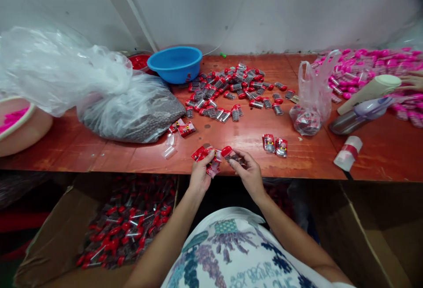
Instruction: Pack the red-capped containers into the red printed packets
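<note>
My left hand is closed on several small red printed packets, held just above the table's front edge. Between the thumb and fingers of my right hand is a small clear container with a red cap and dark contents. Its capped end points toward the packets; whether it touches them I cannot tell. More red packets and a clear plastic sleeve lie left of my hands. To the right, a wrapped red-topped container rests beside another like it. A loose pile of red-capped containers spreads behind.
A clear bag of dark beads and a blue basin stand left. Right are a knotted plastic bag, bottles, a white roll, pink items and another person's hand. Below sits a cardboard box of red-capped containers.
</note>
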Tool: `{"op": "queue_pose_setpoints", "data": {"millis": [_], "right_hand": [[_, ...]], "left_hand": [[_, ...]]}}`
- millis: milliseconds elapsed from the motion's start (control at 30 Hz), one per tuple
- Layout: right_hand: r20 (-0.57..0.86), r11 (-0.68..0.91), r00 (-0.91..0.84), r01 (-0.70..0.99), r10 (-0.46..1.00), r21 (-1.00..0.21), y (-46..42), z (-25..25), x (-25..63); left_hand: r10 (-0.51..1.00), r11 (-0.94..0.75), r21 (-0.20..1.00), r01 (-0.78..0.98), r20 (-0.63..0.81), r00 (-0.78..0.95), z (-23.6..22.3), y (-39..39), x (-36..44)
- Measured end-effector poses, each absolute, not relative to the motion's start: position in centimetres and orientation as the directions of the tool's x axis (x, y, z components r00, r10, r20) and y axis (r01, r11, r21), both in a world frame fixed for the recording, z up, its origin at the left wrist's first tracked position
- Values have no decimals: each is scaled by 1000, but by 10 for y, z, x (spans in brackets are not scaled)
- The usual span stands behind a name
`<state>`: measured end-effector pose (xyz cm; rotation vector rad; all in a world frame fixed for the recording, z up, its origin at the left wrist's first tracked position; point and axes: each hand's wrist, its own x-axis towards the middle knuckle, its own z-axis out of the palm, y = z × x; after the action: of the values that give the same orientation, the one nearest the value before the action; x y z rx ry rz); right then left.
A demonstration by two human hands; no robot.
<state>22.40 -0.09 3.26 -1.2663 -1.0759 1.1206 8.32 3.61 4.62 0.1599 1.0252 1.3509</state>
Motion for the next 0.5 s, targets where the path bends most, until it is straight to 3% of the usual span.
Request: {"op": "queue_pose_setpoints", "data": {"millis": [333,500], "right_hand": [[-40,-35,61,-72,997,-997,-1,28,223],[72,72,-17,42,997,-997,0,34,228]], "left_hand": [[888,200,766,-611,-406,-217,45,34,81],[919,224,808,-546,-362,-159,53,32,77]]}}
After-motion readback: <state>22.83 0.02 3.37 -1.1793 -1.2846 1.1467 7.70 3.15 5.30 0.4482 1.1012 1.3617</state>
